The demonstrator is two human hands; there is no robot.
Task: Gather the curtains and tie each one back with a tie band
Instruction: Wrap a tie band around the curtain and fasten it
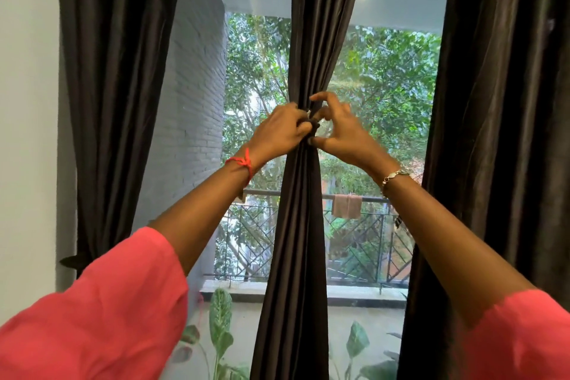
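A dark brown middle curtain (pixel 297 225) hangs in front of the window, pinched narrow at hand height. A dark tie band (pixel 312 127) wraps it there, mostly hidden by my fingers. My left hand (pixel 282 133) grips the band and the gathered cloth from the left. From the right, my right hand (pixel 337 129) touches the band with thumb and fingertips, its other fingers spread. The left curtain (pixel 114 102) is drawn in low at a dark tie band (pixel 71 261) by the wall. The right curtain (pixel 499 133) hangs in loose folds.
Behind the glass are a grey brick wall (pixel 191 120), a balcony railing (pixel 354 237) with a cloth (pixel 347 206) over it, and trees. Leafy plants (pixel 220 315) stand below the window. A white wall (pixel 27 133) is at the left.
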